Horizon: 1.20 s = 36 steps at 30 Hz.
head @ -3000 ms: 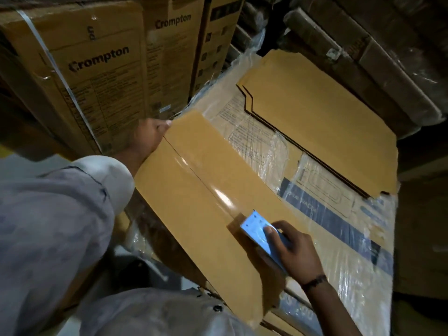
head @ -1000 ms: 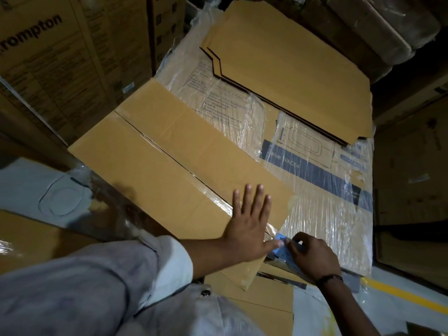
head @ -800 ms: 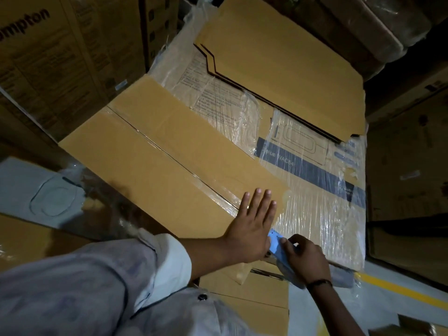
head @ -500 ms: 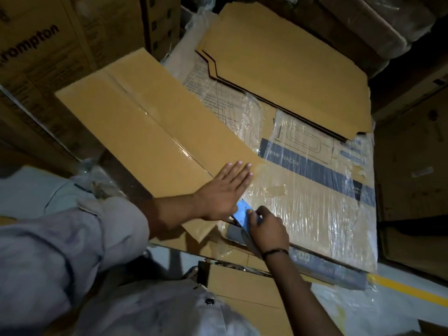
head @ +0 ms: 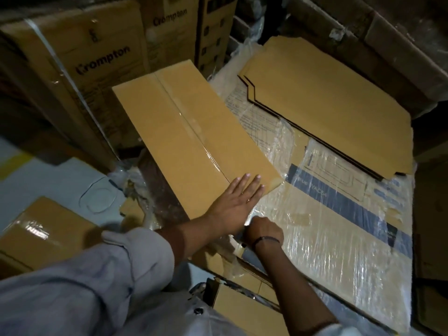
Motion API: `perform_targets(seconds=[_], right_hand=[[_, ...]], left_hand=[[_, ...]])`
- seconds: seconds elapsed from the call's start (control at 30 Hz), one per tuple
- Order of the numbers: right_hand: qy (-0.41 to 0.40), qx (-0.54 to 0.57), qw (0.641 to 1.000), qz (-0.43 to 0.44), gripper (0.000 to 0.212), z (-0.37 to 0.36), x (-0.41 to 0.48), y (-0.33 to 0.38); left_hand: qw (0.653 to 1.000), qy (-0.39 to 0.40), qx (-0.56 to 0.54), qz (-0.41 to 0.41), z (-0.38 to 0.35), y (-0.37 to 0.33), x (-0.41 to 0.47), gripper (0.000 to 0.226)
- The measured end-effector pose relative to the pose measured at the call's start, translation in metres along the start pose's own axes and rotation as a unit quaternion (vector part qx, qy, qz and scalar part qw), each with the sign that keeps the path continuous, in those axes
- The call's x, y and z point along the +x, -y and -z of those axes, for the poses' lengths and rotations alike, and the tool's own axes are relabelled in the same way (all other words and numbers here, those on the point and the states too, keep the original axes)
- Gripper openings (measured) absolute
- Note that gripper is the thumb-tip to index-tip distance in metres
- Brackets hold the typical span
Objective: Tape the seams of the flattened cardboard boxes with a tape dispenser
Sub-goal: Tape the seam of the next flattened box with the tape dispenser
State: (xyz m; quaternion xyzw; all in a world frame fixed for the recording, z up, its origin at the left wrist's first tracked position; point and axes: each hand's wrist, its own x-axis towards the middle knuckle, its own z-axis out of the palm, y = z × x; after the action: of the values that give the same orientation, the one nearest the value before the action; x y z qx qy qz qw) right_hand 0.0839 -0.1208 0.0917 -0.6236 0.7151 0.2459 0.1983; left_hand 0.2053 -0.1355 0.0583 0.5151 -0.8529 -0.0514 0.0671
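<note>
A flattened brown cardboard box (head: 184, 132) lies on a plastic-wrapped stack, with glossy clear tape running along its middle seam (head: 194, 132). My left hand (head: 236, 200) presses flat on the box's near end, fingers spread. My right hand (head: 263, 230) is curled into a fist just below it at the box's near edge. It closes around the tape dispenser, which the hand hides almost fully. A black band circles that wrist.
More flattened cardboard (head: 327, 103) is stacked at the back right on the wrapped pallet load (head: 339, 226). Tall printed cartons (head: 80, 69) stand at the left. Smaller brown boxes (head: 36, 234) sit on the floor near my legs.
The taped box has swung and slid away to the upper left. My left hand followed it, staying flat on its end. My right hand closed over the blue dispenser, now hidden.
</note>
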Motion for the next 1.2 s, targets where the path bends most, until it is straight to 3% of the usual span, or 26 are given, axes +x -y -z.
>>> perform_targets(seconds=[0.1,0.17,0.4,0.53,0.77,0.93,1.03,1.1,1.13,1.2], right_hand=[[0.006,0.1,0.994,-0.042,0.044,-0.006,-0.001,-0.029],[-0.014,0.145,0.988,-0.054,0.048,-0.012,-0.003,-0.049],[-0.091,0.196,0.975,-0.058,0.043,-0.031,-0.033,-0.07],[-0.104,0.207,0.973,-0.013,0.044,-0.04,-0.052,-0.051],[-0.107,0.204,0.969,0.084,0.04,-0.04,-0.072,-0.017],[-0.117,0.203,0.966,0.111,0.041,-0.034,-0.076,-0.001],[-0.133,0.205,0.96,0.136,0.045,-0.028,-0.076,0.001],[-0.149,0.209,0.956,0.138,0.048,-0.024,-0.077,0.002],[-0.159,0.211,0.954,0.139,0.05,-0.023,-0.077,0.002],[-0.177,0.212,0.951,0.14,0.054,-0.022,-0.078,0.002]], left_hand=[[0.972,0.037,-0.041,0.229,0.007,-0.012,-0.029,0.101],[0.957,0.073,-0.056,0.277,0.007,-0.008,-0.053,0.113],[0.989,0.118,-0.036,0.083,0.009,0.024,-0.062,0.104],[0.99,0.138,0.011,-0.009,0.013,0.057,-0.057,0.101],[0.941,0.212,0.073,-0.254,0.045,0.167,-0.046,0.095],[0.932,0.168,0.059,-0.316,0.048,0.173,-0.009,0.113],[0.961,0.134,-0.048,-0.237,0.051,0.172,-0.007,0.112],[0.957,0.098,-0.248,-0.112,0.059,0.151,-0.023,0.087],[0.926,0.051,-0.372,-0.035,0.063,0.134,-0.036,0.072],[0.816,-0.032,-0.564,0.124,0.064,0.1,-0.065,0.049]])
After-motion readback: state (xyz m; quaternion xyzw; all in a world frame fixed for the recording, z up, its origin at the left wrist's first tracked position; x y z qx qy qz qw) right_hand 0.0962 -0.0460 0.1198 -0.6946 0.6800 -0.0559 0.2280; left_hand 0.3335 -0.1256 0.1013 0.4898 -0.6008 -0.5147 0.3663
